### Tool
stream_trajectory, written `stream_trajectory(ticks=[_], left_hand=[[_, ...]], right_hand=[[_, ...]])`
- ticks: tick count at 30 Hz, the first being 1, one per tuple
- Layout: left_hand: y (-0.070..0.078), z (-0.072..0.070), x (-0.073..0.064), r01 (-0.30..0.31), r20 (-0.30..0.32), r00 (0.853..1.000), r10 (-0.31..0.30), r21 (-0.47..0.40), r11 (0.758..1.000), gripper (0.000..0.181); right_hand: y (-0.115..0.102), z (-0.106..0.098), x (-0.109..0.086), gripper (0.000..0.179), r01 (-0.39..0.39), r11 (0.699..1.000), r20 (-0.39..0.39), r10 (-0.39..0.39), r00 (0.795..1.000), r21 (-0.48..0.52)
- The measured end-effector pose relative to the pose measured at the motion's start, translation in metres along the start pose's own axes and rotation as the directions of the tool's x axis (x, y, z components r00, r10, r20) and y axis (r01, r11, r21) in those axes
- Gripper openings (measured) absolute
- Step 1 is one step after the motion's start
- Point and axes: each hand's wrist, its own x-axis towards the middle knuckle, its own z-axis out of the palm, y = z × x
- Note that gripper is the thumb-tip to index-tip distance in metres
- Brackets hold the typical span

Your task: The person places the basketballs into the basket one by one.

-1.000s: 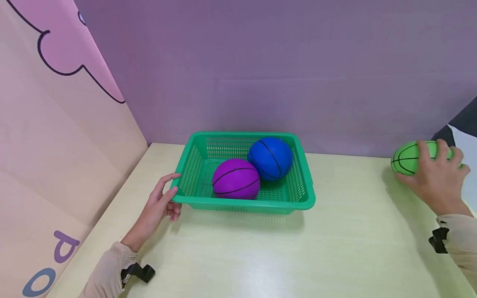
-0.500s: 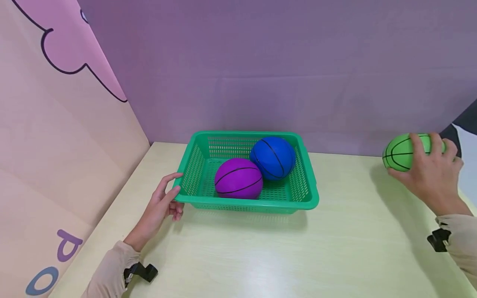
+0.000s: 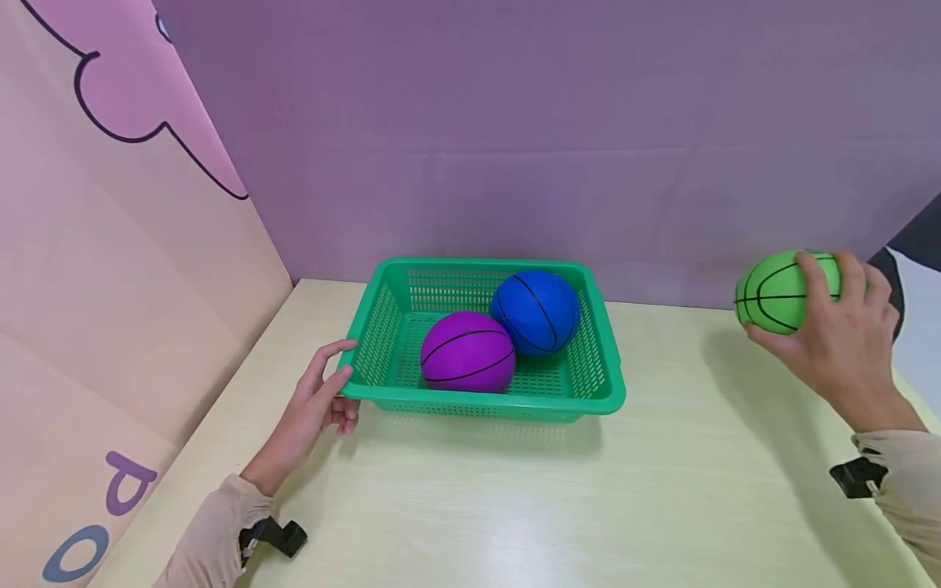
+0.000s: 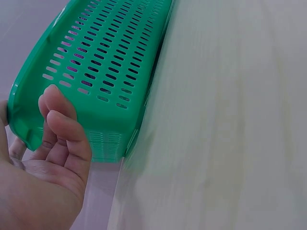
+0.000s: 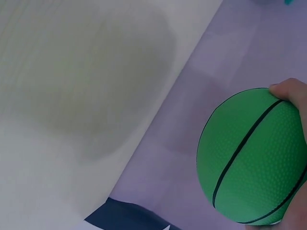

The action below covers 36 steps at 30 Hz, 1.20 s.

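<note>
At far left is one pale side wall (image 3: 95,269) bearing one pink outlined shape (image 3: 140,82), one purple letter (image 3: 128,483) and, below that, one blue ring (image 3: 76,554). Next, a beige sleeve (image 3: 213,535) with one black device (image 3: 274,537) at its cuff leads to the left hand (image 3: 305,412), the first of two hands. Its grip is narrow, holding the left rim of a basket: thumb and forefinger touch the rim, and the other fingers curl in beneath it.

The one basket (image 3: 485,401), green and slotted, sits upright on the pale bench (image 3: 662,482), near the purple back wall (image 3: 515,122). It contains two balls. The purple ball (image 3: 468,353) lies toward the front, about mid-basket; the blue ball (image 3: 537,313) lies behind it, to the right. Their outlines meet, but whether they touch is hard to tell.

Well apart to the right is the third ball, the green ball (image 3: 768,294), raised clear of the bench, its shadow falling below. The right hand (image 3: 845,351) has its grip spread around this one ball, fingers over the top and thumb low at the front. A second black device (image 3: 858,477) sits at that wrist. At the right edge is one black-and-white shape (image 3: 922,302).
</note>
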Motion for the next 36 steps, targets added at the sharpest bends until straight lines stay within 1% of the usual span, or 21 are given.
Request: stream_trajectory(ticks=[6,14,19,27,36], left_hand=[[0.001,0.001,0.000,0.005,0.003,1.000,-0.005,-0.008,1.000,0.044],[0.001,0.001,0.000,0.008,-0.001,1.000,-0.008,-0.007,1.000,0.043],[0.001,0.000,0.000,0.006,0.000,1.000,-0.006,-0.008,1.000,0.043],[0.000,-0.001,0.000,-0.005,0.008,1.000,0.005,-0.008,1.000,0.043],[0.000,0.000,0.001,-0.008,0.011,1.000,0.008,-0.006,1.000,0.043]], right_hand=[[-0.012,-0.003,0.003,0.108,0.013,1.000,-0.013,-0.012,1.000,0.024],[-0.025,-0.006,0.008,0.106,0.069,0.996,-0.089,-0.064,0.994,0.056],[-0.032,-0.009,0.010,0.106,0.070,0.995,-0.110,-0.062,0.992,0.074],[-0.050,-0.014,0.015,0.106,0.081,0.991,-0.111,-0.068,0.991,0.110],[-0.063,-0.018,0.019,0.104,0.103,0.981,-0.129,-0.082,0.988,0.165]])
